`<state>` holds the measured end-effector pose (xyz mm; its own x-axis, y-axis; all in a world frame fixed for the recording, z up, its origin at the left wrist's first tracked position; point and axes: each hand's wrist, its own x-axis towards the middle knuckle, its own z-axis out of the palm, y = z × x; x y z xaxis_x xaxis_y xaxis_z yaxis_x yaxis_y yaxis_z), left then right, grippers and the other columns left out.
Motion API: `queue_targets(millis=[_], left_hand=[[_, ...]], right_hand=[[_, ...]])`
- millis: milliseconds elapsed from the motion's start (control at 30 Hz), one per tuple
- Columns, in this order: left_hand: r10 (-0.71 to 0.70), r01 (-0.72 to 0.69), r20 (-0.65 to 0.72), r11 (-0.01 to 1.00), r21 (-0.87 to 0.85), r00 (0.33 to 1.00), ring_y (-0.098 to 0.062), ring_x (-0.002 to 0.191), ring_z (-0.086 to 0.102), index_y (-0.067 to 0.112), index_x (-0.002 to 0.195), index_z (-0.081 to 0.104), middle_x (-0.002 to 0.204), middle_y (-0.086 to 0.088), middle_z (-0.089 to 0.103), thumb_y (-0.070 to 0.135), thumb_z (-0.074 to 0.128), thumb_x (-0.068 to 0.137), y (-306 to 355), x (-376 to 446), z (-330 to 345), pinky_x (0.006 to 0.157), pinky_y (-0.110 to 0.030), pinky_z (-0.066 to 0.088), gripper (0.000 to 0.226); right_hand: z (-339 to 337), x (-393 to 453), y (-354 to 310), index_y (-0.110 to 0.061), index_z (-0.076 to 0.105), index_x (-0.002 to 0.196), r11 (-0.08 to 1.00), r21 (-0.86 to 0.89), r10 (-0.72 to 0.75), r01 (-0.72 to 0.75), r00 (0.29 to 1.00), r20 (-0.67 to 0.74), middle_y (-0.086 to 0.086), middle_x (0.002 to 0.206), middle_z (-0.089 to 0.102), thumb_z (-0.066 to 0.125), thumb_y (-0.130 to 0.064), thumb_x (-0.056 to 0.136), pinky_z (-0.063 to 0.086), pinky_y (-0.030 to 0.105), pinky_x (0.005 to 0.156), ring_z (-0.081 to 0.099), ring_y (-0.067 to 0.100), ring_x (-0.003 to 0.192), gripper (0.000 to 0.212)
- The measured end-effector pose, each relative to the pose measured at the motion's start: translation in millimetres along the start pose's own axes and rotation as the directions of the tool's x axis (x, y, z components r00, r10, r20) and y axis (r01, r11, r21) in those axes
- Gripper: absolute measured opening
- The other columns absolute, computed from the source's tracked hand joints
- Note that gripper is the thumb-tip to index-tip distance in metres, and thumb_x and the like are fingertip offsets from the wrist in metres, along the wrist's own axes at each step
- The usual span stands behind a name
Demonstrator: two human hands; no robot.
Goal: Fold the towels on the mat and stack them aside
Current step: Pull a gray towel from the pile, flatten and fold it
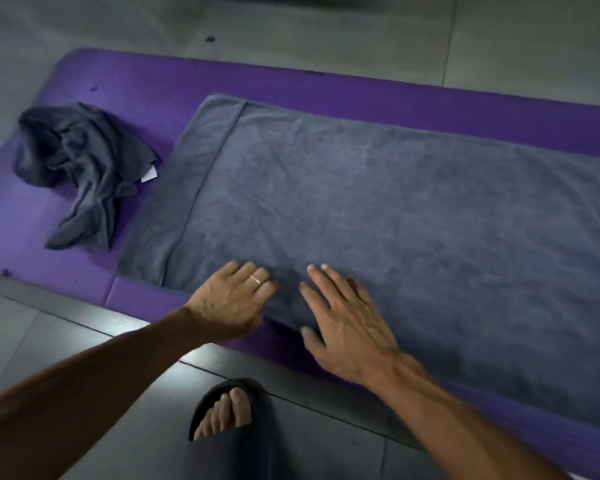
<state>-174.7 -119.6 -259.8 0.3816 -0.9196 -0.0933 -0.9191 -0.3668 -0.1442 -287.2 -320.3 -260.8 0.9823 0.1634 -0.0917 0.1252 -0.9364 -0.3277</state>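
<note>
Grey towel (378,209) spread flat on purple mat (326,88), left hand (232,299) and right hand (347,323) laid open with fingers extended on its near edge, nothing gripped, crumpled dark towel (80,168) left beside it

We see a dim, cool-toned scene with muted colour. Small patches of glare sit on the floor (201,356) tiles near the left hand (231,301) and at the far left edge. Soft shadows lie under both hands. The wide lens bends the mat (326,88) edges, and the picture looks soft and slightly smeared, most of all toward the corners.
</note>
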Motion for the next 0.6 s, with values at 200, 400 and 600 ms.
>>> queue_targets(millis=[200,400,600], left_hand=[[-0.107,0.108,0.155,0.994,0.0,0.982,-0.027,0.081,0.06,0.017,0.102,0.055,0.095,-0.007,0.062,0.024,0.047,0.08,-40.1,-59.8,11.4,0.067,-0.036,0.047,0.025],[-0.338,0.331,0.008,0.915,-0.23,0.941,-0.028,0.118,0.054,0.01,0.127,0.059,0.128,-0.009,0.06,0.034,0.042,0.089,-4.7,6.3,7.1,0.095,-0.042,0.045,0.047],[-0.513,0.557,0.221,0.792,-0.25,0.829,-0.032,0.148,0.015,0.022,0.152,0.027,0.159,-0.005,0.023,0.062,0.031,0.09,40.2,67.2,30.0,0.115,-0.063,0.01,0.074]], right_hand=[[27.6,34.6,-35.4,-0.011,0.047,0.141,0.999,0.033,0.012,-0.014,0.998,0.055,0.011,0.157,0.03,0.045,-0.044,0.087,0.026,0.051,0.116,0.027,0.028,0.145,0.063],[31.1,39.7,-23.7,-0.011,0.059,0.13,0.995,0.086,0.06,-0.048,0.988,-0.142,0.011,0.146,0.048,0.038,-0.034,0.09,0.039,0.05,0.108,0.042,0.025,0.137,0.05],[21.9,-15.4,81.0,-0.011,0.041,0.146,0.895,-0.088,0.421,-0.437,0.894,-0.156,0.012,0.155,0.033,0.03,-0.041,0.093,0.024,0.055,0.115,0.028,0.029,0.145,0.061]])
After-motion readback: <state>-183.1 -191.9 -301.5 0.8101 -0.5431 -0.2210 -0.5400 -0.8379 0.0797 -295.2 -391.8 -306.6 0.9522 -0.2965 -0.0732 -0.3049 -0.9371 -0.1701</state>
